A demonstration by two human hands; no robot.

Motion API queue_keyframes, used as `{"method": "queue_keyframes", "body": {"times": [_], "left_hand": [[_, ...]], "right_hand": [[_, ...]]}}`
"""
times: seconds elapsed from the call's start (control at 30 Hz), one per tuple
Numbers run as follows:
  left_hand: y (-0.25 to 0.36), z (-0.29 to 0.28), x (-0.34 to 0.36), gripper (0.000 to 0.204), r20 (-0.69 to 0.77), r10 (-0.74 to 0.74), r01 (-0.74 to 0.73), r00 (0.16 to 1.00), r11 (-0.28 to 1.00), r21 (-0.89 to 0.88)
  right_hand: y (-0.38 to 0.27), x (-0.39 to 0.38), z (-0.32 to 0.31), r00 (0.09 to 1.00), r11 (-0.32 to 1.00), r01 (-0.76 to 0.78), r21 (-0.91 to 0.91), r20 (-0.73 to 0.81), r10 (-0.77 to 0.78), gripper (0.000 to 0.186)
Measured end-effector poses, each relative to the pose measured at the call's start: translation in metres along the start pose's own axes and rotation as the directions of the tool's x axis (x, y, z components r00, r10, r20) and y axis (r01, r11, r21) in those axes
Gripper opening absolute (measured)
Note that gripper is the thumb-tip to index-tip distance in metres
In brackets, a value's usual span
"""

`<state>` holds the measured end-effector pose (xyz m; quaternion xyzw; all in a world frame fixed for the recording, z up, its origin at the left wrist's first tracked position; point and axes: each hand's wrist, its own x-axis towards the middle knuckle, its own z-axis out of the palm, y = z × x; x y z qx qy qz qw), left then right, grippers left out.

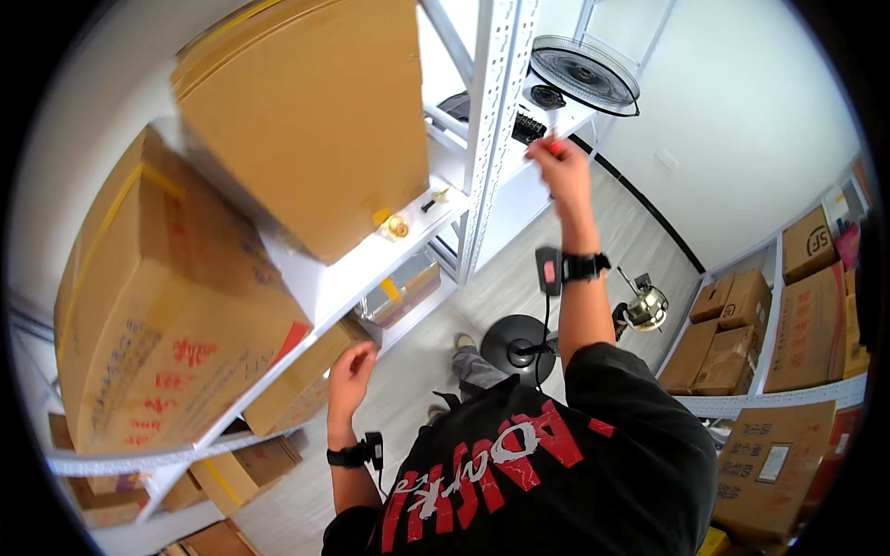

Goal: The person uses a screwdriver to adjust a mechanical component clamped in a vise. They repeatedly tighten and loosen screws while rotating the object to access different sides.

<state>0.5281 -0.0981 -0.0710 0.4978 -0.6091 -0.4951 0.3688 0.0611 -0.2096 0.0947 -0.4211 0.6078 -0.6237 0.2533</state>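
My right hand (564, 171) reaches toward the white rack shelf, its fingertips closed on a small red object (555, 147) too small to name. Just past the fingertips, a black toothed holder (528, 128) lies on the shelf. Beyond that are a round black part (547, 96) and a round wire fan guard (584, 72). My left hand (349, 378) hangs low in front of the nearer shelf. Its fingers are loosely curled, with a gap at the thumb and nothing visible in them. Each wrist wears a black strap with a small device.
A big carton (311, 120) stands on the left shelf, with a tape roll (397, 227) and a black bolt-like piece (427, 206) beside it. A round black stand base (516, 345) and a shiny metal fan motor (646, 309) stand near my right arm. Cartons (732, 357) fill the right rack.
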Motion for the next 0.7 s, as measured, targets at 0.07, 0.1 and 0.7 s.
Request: {"method": "queue_keyframes", "body": {"times": [0.07,0.1,0.7], "left_hand": [[-0.018,-0.009,0.006,0.025,-0.013,-0.152,0.152,0.988,0.988,0.027],[-0.030,-0.018,0.010,0.025,-0.002,-0.220,0.219,0.975,0.968,0.119],[-0.155,-0.046,-0.104,0.036,-0.163,-0.923,0.902,0.349,0.378,-0.210]], "right_hand": [[0.023,0.067,-0.027,0.954,0.997,-0.003,-0.081,-0.300,-0.021,0.012],[0.043,0.103,-0.038,0.944,0.992,0.003,-0.127,-0.326,-0.044,0.013],[0.300,0.310,-0.025,0.969,0.666,-0.243,-0.705,-0.147,0.198,0.024]]}}
